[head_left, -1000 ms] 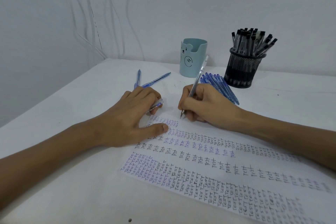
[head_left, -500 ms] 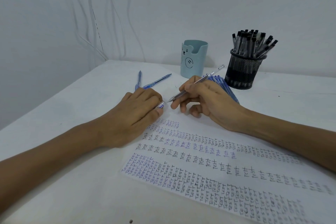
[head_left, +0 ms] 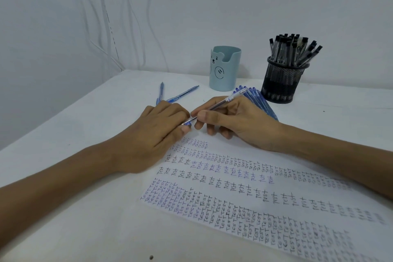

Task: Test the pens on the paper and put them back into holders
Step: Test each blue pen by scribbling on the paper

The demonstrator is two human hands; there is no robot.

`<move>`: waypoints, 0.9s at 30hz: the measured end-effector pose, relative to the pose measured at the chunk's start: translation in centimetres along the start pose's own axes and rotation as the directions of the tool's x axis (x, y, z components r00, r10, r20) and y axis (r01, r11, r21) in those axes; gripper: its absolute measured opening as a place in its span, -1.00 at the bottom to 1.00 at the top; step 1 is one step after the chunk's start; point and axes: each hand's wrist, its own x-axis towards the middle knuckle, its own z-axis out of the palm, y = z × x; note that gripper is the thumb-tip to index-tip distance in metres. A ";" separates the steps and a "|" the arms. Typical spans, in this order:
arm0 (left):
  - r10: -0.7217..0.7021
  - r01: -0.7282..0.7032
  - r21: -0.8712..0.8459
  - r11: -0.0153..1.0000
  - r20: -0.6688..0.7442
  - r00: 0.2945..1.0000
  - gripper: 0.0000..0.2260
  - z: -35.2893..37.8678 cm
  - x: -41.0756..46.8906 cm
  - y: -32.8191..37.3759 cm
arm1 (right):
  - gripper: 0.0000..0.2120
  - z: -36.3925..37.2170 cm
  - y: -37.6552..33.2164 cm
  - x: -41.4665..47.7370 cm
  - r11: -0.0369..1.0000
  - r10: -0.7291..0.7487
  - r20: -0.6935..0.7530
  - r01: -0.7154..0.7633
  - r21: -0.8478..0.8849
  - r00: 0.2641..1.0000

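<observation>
My right hand point(head_left: 236, 121) grips a clear-barrelled pen point(head_left: 214, 107), held nearly level just above the paper point(head_left: 244, 193), which is covered in rows of the word "test". The pen's tip end meets my left hand point(head_left: 153, 134), whose fingertips pinch a small blue pen cap point(head_left: 187, 122) there. A pale blue bear holder point(head_left: 225, 68) stands behind the hands. To its right, a black mesh holder point(head_left: 281, 81) is full of black-capped pens. Several blue pens point(head_left: 258, 100) lie in a pile behind my right hand.
Two loose blue pens point(head_left: 178, 95) lie on the white table point(head_left: 85, 208) behind my left hand. The wall with thin hanging cables point(head_left: 110, 27) stands close behind the holders. The table's left edge runs diagonally toward the back corner.
My right hand lifted the pen from writing on the paper and laid it level. It brought the tip to my left hand, which curled up off the sheet around the cap.
</observation>
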 end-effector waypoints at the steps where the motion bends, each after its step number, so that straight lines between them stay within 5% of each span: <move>1: -0.001 0.001 -0.012 1.000 -0.006 1.000 -0.64 0.0 0.0 0.0 | -0.77 0.0 -0.1 0.1 1.000 0.005 0.002 -0.005 0.002 1.000; 11: -0.023 0.015 -0.222 0.975 -0.033 0.999 -0.72 -0.4 0.1 0.0 | -0.88 -1.0 -2.5 1.0 0.978 0.060 -0.106 -0.037 0.206 0.993; 14: 0.001 -0.005 -0.178 0.984 -0.026 1.000 -0.71 -0.1 -0.2 -0.4 | -0.81 -3.8 -3.8 1.6 0.975 0.146 -0.170 -0.171 -0.144 0.975; 17: -0.016 0.012 -0.188 0.982 -0.020 1.000 -0.71 -0.1 -0.1 -0.5 | -0.64 -6.4 -3.2 2.2 0.791 0.238 -0.264 -0.344 -0.507 0.935; 20: -0.004 0.001 -0.171 0.985 -0.019 1.000 -0.72 -0.2 -0.1 -0.6 | -0.41 -7.5 -2.6 3.0 0.581 0.252 -0.319 -0.407 -0.705 0.913; 27: 0.018 -0.022 -0.151 0.988 -0.022 1.000 -0.71 -0.1 -0.2 -0.8 | -0.52 -6.9 -1.6 3.9 0.327 0.252 -0.287 -0.360 -0.874 0.924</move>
